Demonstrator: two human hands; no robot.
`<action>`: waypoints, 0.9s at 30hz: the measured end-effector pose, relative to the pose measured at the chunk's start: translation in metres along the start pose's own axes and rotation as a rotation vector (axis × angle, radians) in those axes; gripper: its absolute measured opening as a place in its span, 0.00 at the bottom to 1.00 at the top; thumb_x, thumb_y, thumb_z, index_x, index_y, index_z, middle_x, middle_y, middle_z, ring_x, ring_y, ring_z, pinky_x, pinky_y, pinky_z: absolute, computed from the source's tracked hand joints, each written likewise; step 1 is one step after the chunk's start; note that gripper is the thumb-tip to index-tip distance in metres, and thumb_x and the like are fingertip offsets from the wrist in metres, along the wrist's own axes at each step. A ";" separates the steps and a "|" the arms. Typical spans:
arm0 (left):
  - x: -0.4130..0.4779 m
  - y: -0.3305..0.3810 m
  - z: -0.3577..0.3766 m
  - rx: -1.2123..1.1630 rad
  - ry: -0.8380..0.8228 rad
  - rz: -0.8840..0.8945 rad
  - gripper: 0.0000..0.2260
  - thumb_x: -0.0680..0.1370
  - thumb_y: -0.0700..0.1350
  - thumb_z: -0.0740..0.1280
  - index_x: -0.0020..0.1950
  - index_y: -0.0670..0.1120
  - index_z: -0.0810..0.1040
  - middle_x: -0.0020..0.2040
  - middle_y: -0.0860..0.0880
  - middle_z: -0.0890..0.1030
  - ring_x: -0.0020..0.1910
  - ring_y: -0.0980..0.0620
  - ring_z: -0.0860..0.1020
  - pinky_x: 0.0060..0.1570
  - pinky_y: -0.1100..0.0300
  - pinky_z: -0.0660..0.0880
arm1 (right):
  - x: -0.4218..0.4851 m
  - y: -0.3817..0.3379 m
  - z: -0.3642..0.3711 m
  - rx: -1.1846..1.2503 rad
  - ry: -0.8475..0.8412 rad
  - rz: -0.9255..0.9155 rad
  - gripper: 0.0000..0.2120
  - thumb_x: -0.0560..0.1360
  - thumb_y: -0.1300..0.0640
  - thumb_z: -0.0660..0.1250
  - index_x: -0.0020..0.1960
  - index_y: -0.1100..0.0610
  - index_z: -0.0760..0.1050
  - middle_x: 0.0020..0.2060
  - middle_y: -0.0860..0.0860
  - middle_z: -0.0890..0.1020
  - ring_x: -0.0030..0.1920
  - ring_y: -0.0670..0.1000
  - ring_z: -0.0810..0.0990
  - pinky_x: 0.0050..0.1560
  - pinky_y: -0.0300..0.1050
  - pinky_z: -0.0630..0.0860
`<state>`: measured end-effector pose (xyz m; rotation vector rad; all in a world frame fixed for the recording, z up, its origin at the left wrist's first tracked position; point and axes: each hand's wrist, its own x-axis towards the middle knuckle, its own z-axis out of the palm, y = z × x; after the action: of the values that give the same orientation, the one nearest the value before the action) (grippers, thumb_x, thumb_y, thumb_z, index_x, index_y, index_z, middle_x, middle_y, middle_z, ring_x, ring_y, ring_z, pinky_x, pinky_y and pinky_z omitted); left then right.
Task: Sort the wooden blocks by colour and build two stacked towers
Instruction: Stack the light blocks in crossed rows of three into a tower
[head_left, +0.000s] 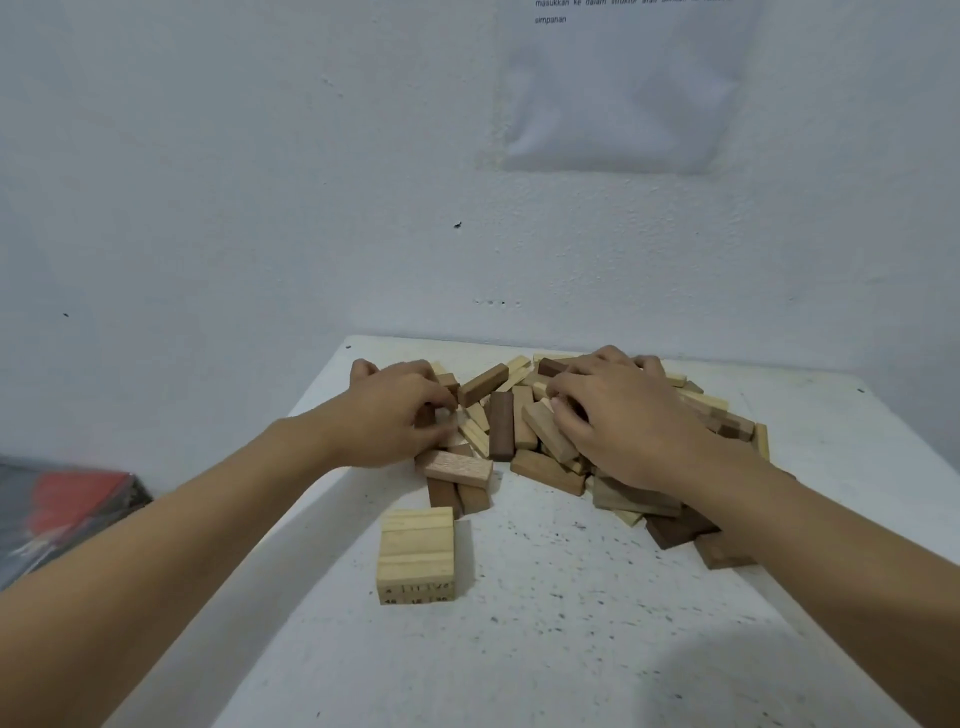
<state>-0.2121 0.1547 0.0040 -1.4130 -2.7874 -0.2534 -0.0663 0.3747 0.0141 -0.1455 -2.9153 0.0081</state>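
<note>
At the pile's (501, 426) left edge, the left hand (395, 415) pinches a pale block (448, 415) in a narrow grip, likely bound for the pale tower (415, 553) standing nearer than that grip on the bench (571, 597). Beyond, the right hand (623, 415) curls into the pile, probably sorting; whether its grip holds anything cannot be told.

I see a white table (571, 613), speckled with dark flecks. At its far end lies a loose heap of wooden blocks (501, 426), pale and dark brown mixed. Nearer me, to the left, stands a small stack of pale blocks (415, 551), two layers high.
</note>
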 end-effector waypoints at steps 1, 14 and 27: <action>0.004 0.000 0.000 0.026 -0.005 -0.004 0.12 0.82 0.57 0.63 0.59 0.56 0.82 0.55 0.56 0.75 0.57 0.58 0.72 0.59 0.50 0.59 | 0.000 -0.001 0.000 0.006 0.003 -0.004 0.17 0.83 0.47 0.50 0.58 0.47 0.77 0.54 0.44 0.78 0.61 0.48 0.69 0.62 0.54 0.64; 0.008 0.002 -0.009 0.021 -0.050 0.013 0.16 0.75 0.61 0.73 0.60 0.57 0.80 0.53 0.58 0.81 0.51 0.55 0.76 0.58 0.51 0.61 | 0.000 -0.001 0.007 0.183 0.080 -0.069 0.13 0.80 0.55 0.62 0.51 0.51 0.86 0.54 0.44 0.78 0.56 0.46 0.74 0.63 0.51 0.67; -0.033 0.045 -0.041 -0.388 0.216 0.074 0.11 0.73 0.59 0.75 0.50 0.55 0.84 0.47 0.58 0.83 0.50 0.63 0.80 0.47 0.67 0.74 | -0.040 -0.013 -0.004 0.794 0.427 -0.057 0.08 0.76 0.62 0.73 0.51 0.53 0.86 0.50 0.43 0.82 0.47 0.46 0.83 0.48 0.44 0.81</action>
<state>-0.1594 0.1481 0.0477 -1.4435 -2.5965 -0.9283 -0.0282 0.3574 0.0093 0.0652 -2.2840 0.9704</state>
